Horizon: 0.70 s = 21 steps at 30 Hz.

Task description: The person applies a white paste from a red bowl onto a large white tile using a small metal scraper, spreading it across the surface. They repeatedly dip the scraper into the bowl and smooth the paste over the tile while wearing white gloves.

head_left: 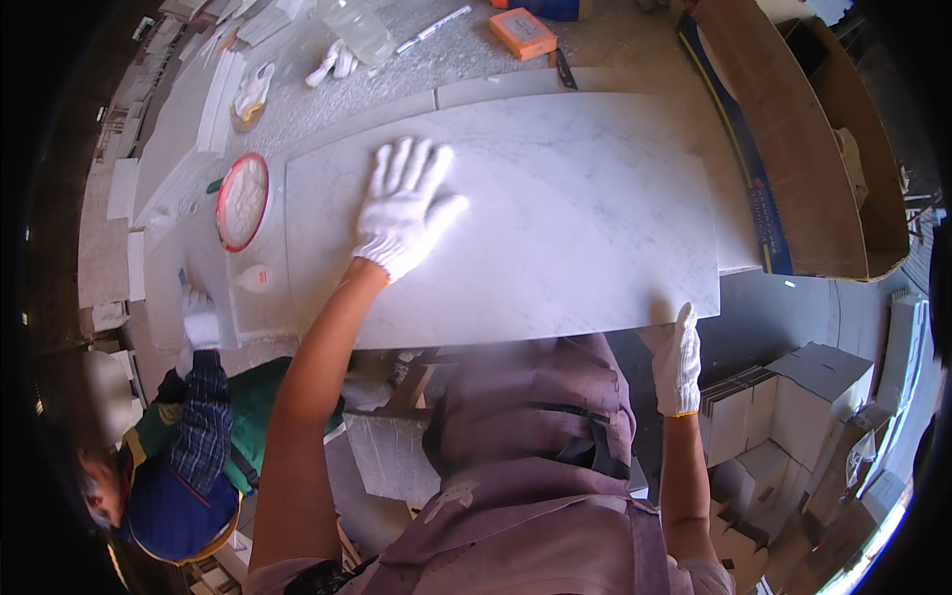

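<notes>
A large white marble slab (555,218) with faint grey veins lies flat in front of me, its near edge toward my body. My left hand (405,203), in a white knit glove, rests palm down on the left part of its top face, fingers spread. At the near right corner, my gloved right hand (680,362) grips the slab's edge. The thumb points up along the rim, while the other fingers are mostly hidden beside and below the edge. Left of the slab stands a red-rimmed bowl (244,202) of pale paste.
A co-worker's gloved hand (201,322) is at the left. Behind the slab lie an orange box (523,35), a white marker-like stick (433,30), a clear bottle (355,30) and loose gloves (255,91). An open cardboard box (793,139) borders the right; several cartons (783,407) sit below.
</notes>
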{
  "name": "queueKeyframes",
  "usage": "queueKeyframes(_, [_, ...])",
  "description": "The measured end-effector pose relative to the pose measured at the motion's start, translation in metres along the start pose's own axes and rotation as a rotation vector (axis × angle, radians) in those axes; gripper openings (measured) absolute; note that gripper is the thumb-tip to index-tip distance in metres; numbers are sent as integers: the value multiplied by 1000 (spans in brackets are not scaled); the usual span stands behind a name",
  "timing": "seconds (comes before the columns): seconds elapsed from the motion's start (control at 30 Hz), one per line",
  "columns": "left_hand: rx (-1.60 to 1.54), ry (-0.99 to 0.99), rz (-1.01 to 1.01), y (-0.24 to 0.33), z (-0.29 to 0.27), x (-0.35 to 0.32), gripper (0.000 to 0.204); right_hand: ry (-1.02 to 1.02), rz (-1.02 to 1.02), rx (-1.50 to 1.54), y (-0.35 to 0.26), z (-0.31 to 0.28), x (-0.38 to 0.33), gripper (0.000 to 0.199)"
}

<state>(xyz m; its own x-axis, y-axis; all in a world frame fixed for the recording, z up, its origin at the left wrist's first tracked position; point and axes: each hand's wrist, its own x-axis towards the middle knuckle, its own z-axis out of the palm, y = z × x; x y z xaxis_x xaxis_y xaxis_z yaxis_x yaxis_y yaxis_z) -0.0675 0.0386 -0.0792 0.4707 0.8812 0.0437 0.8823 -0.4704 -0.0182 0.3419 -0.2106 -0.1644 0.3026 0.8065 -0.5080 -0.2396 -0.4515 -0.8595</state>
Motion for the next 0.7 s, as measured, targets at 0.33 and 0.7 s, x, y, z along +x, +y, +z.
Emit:
queueKeyframes(0.33, [521, 26, 641, 187, 1, 95, 84, 11, -180, -151, 27, -1, 4, 42])
queueKeyframes(0.7, [-302, -117, 783, 247, -13, 82, 81, -63, -121, -105, -18, 24, -7, 52])
